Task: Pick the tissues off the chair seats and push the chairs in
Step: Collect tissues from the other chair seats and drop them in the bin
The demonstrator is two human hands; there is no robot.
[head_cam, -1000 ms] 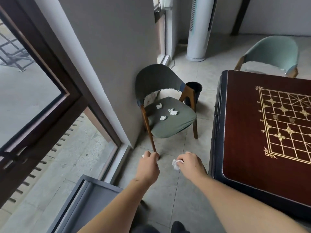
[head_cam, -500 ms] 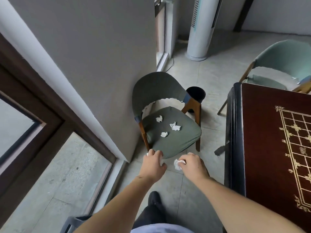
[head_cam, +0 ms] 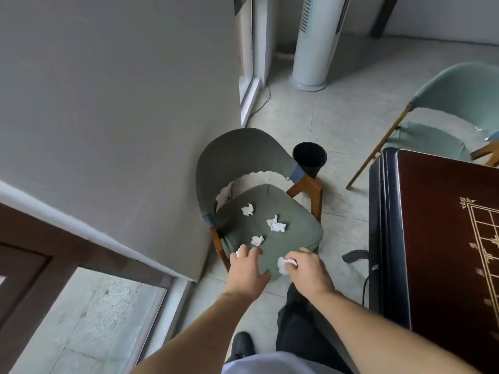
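A grey-green chair [head_cam: 297, 233] stands against the wall, its seat facing me. Three crumpled white tissues lie on the seat: one at the back [head_cam: 248, 210], one in the middle [head_cam: 276, 224], one nearer the front [head_cam: 257, 240]. My left hand [head_cam: 248, 271] hovers over the seat's front edge, just short of the front tissue, with fingers stretched forward. A scrap of white tissue [head_cam: 238, 253] shows at its outer fingers. My right hand [head_cam: 307, 271] is beside it at the seat's front corner and grips a crumpled tissue [head_cam: 285, 264].
A black waste bin [head_cam: 310, 157] stands behind the chair. To the right is a dark table [head_cam: 432, 265] with a gold chessboard, and a pale green chair [head_cam: 445, 103] beyond it. A white tower fan [head_cam: 316, 41] is at the back, a grey wall [head_cam: 108, 103] on the left.
I have stepped closer to the chair, and both hands now reach its front edge. My left hand's fingers have spread forward from a fist. The right hand keeps its tissue.
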